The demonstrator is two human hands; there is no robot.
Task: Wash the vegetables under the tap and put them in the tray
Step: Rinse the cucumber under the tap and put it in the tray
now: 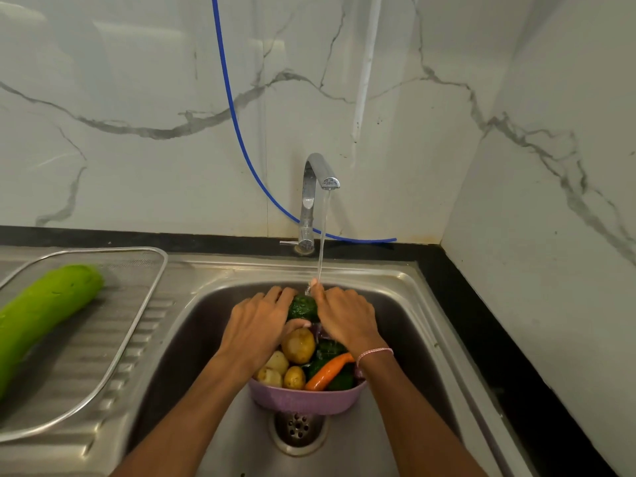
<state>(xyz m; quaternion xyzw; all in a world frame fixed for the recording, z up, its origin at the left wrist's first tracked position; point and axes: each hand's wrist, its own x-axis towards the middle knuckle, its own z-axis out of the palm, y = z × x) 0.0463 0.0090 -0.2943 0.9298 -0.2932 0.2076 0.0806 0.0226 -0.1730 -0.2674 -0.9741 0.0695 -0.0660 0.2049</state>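
Observation:
Water runs from the chrome tap (311, 197) into the steel sink (406, 304). Under the stream, my left hand (256, 327) and my right hand (346, 316) both grip a dark green bumpy vegetable (303, 307), one on each side of it. Below my hands a purple bowl (303, 399) stands in the sink. It holds several potatoes (298, 345), an orange carrot (328, 371) and dark green vegetables (339, 380). A wire mesh tray (137, 325) lies on the drainboard at the left, with a long light green gourd (44, 311) in it.
The sink drain (298, 430) is just in front of the bowl. A blue hose (234, 118) hangs down the marble wall behind the tap. A black counter edge (481, 339) runs along the right side and the back.

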